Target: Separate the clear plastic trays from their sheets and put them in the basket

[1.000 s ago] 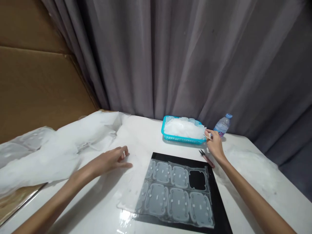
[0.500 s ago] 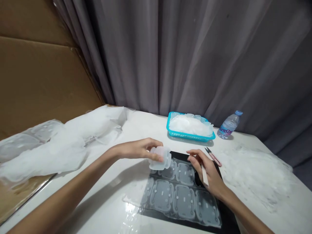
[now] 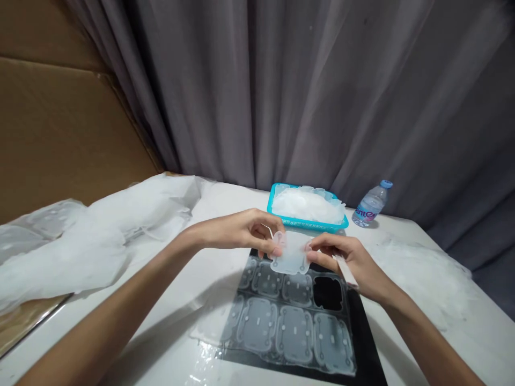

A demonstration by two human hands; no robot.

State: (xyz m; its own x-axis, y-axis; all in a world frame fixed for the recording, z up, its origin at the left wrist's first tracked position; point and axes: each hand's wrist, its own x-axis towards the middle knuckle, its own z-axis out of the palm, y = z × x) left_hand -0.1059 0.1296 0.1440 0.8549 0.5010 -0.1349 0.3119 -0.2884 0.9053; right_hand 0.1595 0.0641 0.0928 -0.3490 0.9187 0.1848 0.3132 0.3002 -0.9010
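Both hands pinch a thin clear piece [image 3: 290,256] over the desk's [image 3: 169,300] middle: left hand [image 3: 241,231] and right hand [image 3: 349,262] grip opposite side edges; it looks light, soft and bendy

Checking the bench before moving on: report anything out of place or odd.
One gap in the sheet of clear pieces shows bare black mat. The left hand and right hand hold one loose clear piece above it.
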